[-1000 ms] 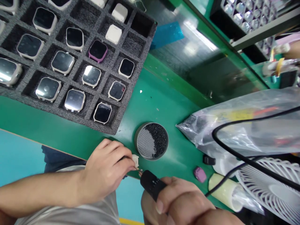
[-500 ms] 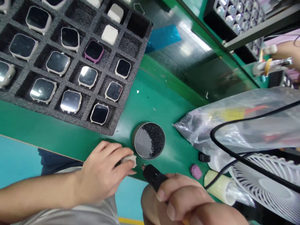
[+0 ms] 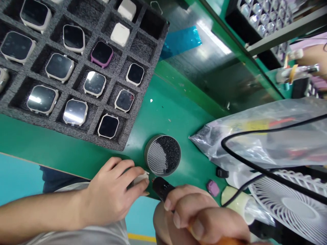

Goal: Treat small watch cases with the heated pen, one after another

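Observation:
At the bench's front edge, my left hand is closed around a whitish watch case, mostly hidden by the fingers. My right hand grips an electric screwdriver with a black nose and an orange body. Its tip points left, a short gap from the watch case. Just above both hands sits a round grey dish, with small black screws heaped on its right side and a dimpled surface bare on the left.
A dark foam tray with watches in its compartments lies upper left, among them a purple-framed watch. On the right are a plastic bag, a black cable, a purple piece and a white fan.
The screwdriver has moved slightly left and up, closer to the watch case. My left hand keeps its hold on the case, and the view has shifted a little.

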`<state>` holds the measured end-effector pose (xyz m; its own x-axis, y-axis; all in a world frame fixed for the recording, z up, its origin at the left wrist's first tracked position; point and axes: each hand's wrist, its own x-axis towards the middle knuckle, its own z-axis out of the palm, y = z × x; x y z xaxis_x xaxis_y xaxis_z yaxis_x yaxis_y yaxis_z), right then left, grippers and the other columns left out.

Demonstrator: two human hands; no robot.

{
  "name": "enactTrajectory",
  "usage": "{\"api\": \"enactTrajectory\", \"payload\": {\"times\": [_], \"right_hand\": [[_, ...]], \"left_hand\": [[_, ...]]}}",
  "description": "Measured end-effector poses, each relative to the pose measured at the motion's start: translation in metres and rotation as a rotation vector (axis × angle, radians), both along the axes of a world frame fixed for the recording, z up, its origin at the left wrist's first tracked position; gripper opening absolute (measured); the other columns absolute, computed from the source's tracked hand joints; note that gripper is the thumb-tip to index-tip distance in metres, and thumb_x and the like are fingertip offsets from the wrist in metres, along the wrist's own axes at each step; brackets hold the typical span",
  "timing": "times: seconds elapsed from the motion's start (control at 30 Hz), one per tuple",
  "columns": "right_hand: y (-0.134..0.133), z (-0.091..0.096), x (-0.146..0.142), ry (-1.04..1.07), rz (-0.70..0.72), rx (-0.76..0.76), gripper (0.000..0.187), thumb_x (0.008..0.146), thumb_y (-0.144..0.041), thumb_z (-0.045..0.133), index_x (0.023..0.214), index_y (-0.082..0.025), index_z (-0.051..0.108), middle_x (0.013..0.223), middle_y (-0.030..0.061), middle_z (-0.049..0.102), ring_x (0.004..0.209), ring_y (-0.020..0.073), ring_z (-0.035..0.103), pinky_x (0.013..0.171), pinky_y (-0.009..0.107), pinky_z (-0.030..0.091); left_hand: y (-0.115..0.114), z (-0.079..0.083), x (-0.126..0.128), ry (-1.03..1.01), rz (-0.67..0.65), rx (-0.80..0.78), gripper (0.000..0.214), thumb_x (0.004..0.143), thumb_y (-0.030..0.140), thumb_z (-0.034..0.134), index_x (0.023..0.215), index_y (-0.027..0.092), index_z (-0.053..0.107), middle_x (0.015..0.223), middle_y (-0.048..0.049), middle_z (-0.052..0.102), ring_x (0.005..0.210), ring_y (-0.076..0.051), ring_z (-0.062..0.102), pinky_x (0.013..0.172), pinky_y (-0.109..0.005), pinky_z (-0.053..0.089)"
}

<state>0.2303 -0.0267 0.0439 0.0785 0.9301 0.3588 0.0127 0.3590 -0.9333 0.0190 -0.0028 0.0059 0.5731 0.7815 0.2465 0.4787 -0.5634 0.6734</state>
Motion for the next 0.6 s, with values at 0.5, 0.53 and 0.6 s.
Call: {"api": "enactTrajectory", "payload": {"times": [0.5,0.53,0.6], "right_hand": [[0.009,0.008,-0.013,-0.044,0.090,-0.127,0.043,0.105,-0.053,0.029,0.088,-0.027,0.059,0.065,-0.0044,0.050,0.055,0.0144,0.056,0.053,0.038,0.057],[0.010,0.009,-0.014,-0.051,0.071,-0.137,0.044,0.105,-0.053,0.028,0.089,-0.027,0.060,0.064,-0.0045,0.050,0.055,0.0145,0.056,0.054,0.038,0.057],[0.013,0.009,-0.013,-0.070,0.055,-0.158,0.042,0.104,-0.053,0.030,0.092,-0.027,0.060,0.063,-0.0045,0.050,0.055,0.0156,0.057,0.053,0.040,0.058]], "left_hand": [[-0.004,-0.005,0.006,-0.020,0.045,0.046,0.013,0.102,0.019,0.063,0.111,0.019,0.072,0.117,-0.0031,0.071,0.098,-0.024,0.059,0.085,-0.043,0.041],[-0.004,-0.004,0.006,-0.022,0.047,0.048,0.012,0.102,0.019,0.063,0.110,0.019,0.072,0.117,-0.0032,0.071,0.097,-0.024,0.059,0.084,-0.042,0.041],[-0.004,-0.004,0.006,-0.020,0.051,0.049,0.011,0.102,0.019,0.063,0.108,0.019,0.071,0.117,-0.0035,0.071,0.096,-0.024,0.059,0.083,-0.042,0.041]]}}
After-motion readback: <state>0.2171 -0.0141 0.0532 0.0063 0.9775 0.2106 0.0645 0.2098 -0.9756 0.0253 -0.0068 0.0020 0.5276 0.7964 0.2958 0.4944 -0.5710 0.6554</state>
